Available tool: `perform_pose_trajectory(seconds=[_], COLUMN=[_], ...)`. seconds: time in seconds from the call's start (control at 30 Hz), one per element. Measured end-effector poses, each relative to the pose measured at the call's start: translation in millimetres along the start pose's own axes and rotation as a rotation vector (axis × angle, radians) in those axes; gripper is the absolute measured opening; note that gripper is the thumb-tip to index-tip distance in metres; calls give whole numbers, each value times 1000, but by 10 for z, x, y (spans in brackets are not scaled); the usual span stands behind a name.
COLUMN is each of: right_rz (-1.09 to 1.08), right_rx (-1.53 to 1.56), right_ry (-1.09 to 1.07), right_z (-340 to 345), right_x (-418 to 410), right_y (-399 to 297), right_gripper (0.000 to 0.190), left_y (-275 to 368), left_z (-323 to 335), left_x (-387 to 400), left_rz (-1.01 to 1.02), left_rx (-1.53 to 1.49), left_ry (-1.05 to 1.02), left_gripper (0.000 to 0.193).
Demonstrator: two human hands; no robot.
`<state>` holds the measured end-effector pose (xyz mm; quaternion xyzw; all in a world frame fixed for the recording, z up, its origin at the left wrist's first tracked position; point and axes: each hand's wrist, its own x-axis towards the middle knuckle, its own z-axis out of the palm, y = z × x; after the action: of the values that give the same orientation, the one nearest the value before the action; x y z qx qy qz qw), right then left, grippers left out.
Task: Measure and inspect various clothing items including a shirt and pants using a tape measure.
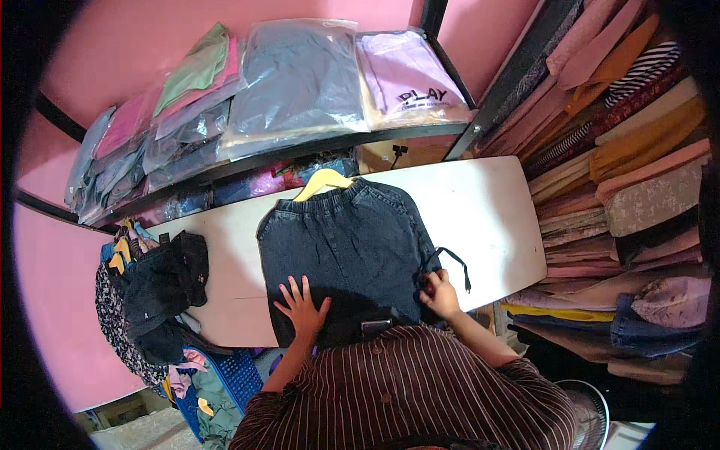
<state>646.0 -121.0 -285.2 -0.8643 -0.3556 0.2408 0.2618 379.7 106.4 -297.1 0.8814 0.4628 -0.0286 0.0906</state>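
Observation:
A dark grey denim garment with an elastic waist (pixel 343 230) lies spread on a white table (pixel 484 219). The top of a pale yellow hanger (pixel 323 183) shows beyond its waistband. My left hand (pixel 304 309) rests flat on the lower left part of the denim, fingers spread. At the right edge of the garment, my right hand (pixel 439 295) has its fingers curled at the cloth, near a dark cord (pixel 458 264) that loops out onto the table. What the right fingers hold is partly hidden. The garment's near end runs out of sight against my striped shirt.
Black clothes (pixel 163 287) are heaped at the table's left end, above a blue plastic basket (pixel 225 377) with clothes. A black-framed shelf (pixel 337 138) holds bagged garments behind the table. Folded fabrics (pixel 635 185) are stacked on the right. A fan (pixel 588 413) stands at lower right.

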Motion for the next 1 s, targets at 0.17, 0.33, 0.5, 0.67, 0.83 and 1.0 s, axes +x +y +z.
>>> perform_pose_trajectory(seconds=[0.17,0.33,0.5,0.67,0.83,1.0], right_rz=[36,-37,-81,-58,180,456], right_rx=[-12,-10,38,21,-38,131], right_ry=[75,121,147,63,286,336], right_z=[-126,-71,-74,-210,-407,-442], right_x=[242,537,940,887,409,-233], right_y=[98,97,-67,-10,576,770], right_gripper=[50,53,51,52,34,25], left_y=[-93,-152,-293,-294,-227,93], left_z=[43,-55,-93,-187,-54,108], left_x=[192,644,1144,1318,963,88], left_rz=[18,45,17,-33,-5,238], left_rx=[15,-19,11,-14,-189,-706], left_ry=[74,139,157,62,204,181], left_gripper=[75,67,62,61,52,7])
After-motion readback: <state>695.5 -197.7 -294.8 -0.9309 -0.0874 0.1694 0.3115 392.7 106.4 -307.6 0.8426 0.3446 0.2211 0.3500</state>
